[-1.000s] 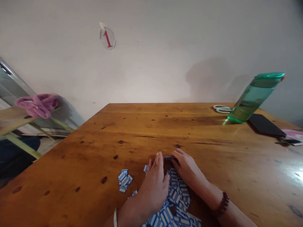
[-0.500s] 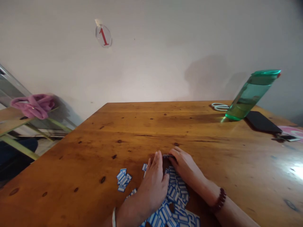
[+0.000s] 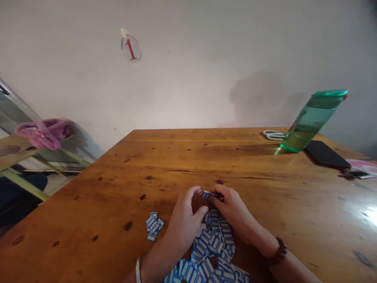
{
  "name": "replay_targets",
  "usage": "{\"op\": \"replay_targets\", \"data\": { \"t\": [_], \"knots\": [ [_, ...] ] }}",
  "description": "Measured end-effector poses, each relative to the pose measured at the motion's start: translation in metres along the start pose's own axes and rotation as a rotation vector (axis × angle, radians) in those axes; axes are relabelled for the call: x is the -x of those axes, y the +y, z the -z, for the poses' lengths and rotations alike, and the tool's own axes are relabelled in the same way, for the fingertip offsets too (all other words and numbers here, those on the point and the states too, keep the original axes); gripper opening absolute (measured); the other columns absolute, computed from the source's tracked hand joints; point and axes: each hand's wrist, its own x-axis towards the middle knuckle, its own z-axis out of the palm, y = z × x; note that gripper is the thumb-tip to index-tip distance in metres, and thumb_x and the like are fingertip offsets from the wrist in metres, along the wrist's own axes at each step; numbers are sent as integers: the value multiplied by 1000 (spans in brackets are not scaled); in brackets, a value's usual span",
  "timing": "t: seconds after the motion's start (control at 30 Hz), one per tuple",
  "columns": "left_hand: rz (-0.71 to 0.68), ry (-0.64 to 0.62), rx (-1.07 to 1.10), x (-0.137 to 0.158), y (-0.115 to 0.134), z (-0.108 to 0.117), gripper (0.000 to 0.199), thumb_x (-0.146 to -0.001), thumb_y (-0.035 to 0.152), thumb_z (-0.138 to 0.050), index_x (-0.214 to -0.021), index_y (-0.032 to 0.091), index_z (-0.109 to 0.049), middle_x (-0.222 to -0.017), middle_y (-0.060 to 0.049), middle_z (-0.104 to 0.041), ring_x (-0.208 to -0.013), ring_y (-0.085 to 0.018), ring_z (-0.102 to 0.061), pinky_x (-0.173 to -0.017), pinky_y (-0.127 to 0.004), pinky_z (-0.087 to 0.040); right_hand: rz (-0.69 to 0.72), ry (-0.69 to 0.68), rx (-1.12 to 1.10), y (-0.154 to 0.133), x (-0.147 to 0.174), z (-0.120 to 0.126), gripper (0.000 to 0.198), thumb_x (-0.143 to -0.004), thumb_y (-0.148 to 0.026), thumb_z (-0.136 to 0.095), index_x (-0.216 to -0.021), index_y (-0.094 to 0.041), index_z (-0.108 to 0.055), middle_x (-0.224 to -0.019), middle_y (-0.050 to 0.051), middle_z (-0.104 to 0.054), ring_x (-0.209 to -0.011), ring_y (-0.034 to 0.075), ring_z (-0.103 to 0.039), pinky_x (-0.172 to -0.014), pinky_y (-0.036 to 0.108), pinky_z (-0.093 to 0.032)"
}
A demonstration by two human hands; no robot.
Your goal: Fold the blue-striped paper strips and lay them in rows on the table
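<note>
Between the thumb and fingers of my right hand are small blue-and-white cards, sticking out to the left; how many I cannot tell. My left hand is open, its thumb and curled fingers apart, just left of those cards. Under and between both hands lies a loose heap of similar blue-and-white cards, reaching to the bottom edge of the view. A smaller pile of the same cards sits apart, left of my left hand.
The wooden table runs back to a wall with a number 1 sign. A green bottle stands at the back right, near a white cable and a black flat device. At left, a pink cloth lies on another table.
My left hand has gone from flat with straight fingers to curled, thumb spread from the fingers. More of the cards in my right hand now shows, and more of the heap too.
</note>
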Motion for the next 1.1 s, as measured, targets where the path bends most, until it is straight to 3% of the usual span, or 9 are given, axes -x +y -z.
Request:
{"op": "replay_targets", "data": {
  "t": [0.17,0.3,0.43,0.63,0.87,0.97,1.1],
  "knots": [
    [36,-47,221,-7,9,7,13,-67,13,-53,-80,16,-56,-81,-5,-63,-76,-17,-60,-72,-30,-47,-180,-85,-548,-10,3,0,15,-75,-27,-53,-66,-15,-58,-56,-2,-55,-53,12,-49,-47,21,-37],
    [24,-19,252,-8,7,5,6,-68,14,-52,-71,16,-56,-69,-2,-61,-66,-15,-57,-62,-25,-45,-249,-141,-688,-14,4,0,20,-70,-35,-58,-64,-15,-56,-54,-3,-52,-51,11,-46,-46,21,-36],
    [14,5,211,-10,5,6,6,-69,14,-51,-65,15,-57,-62,0,-59,-61,-14,-56,-58,-23,-43,-194,-135,-623,-16,3,1,20,-70,-35,-57,-66,-15,-57,-58,-1,-54,-53,12,-49,-49,22,-38],
    [5,22,39,-11,8,8,13,-66,7,-48,-63,17,-55,-61,1,-59,-61,-14,-56,-62,-24,-43,-45,-8,-294,-14,1,7,11,-73,-26,-52,-66,-18,-56,-61,-1,-56,-55,13,-50,-51,22,-38],
    [-124,25,-200,-8,5,7,18,-66,2,-44,-66,18,-54,-68,0,-58,-69,-15,-54,-67,-26,-41,108,33,-112,-14,2,5,14,-73,-18,-49,-60,-18,-54,-59,-1,-52,-54,12,-47,-52,22,-35],
    [-150,22,-271,-7,5,7,16,-71,6,-44,-76,17,-55,-77,-3,-59,-76,-16,-54,-72,-28,-41,38,54,-159,-9,2,4,15,-72,-20,-51,-57,-19,-54,-56,-1,-52,-54,13,-48,-52,23,-34],
    [-187,16,-420,-3,6,9,10,-76,15,-47,-82,17,-54,-84,-4,-60,-82,-19,-52,-76,-33,-41,-234,105,-389,10,-1,5,17,-67,-30,-57,-55,-18,-54,-53,-1,-55,-52,15,-51,-50,25,-36]
  ]
}}
